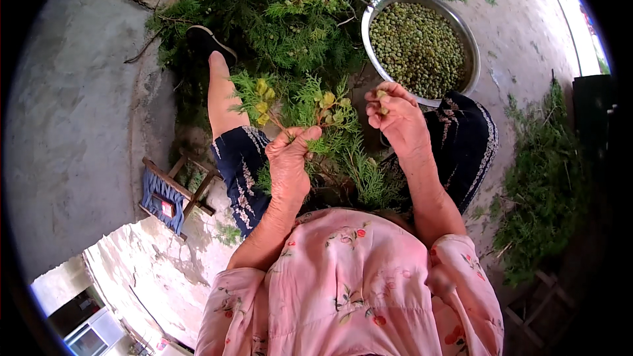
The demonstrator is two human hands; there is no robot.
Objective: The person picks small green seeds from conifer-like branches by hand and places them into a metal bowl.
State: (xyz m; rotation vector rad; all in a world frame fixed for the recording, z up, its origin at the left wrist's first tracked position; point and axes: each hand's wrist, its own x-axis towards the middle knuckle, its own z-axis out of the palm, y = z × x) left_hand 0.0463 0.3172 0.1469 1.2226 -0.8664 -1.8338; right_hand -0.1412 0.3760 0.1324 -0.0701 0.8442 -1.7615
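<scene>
My left hand (290,158) is closed around the stem of a leafy evergreen sprig (353,151), in front of my lap. Yellow-green cones (264,100) cluster at the sprig's left tip, and a few more show on its right side. To the right of the sprig, my right hand (402,122) is raised with bent fingers, pinching small green cones (382,95) between thumb and fingertips; how many is partly hidden. Just beyond that hand stands a round metal basin (469,38), holding a thick layer of picked green cones (415,46).
A large heap of evergreen branches (283,13) lies ahead, against my outstretched left foot. More cut branches (544,184) are piled on the floor at right. A small wooden stool (188,188) with a blue woven seat is at left, near a grey concrete slab (72,118).
</scene>
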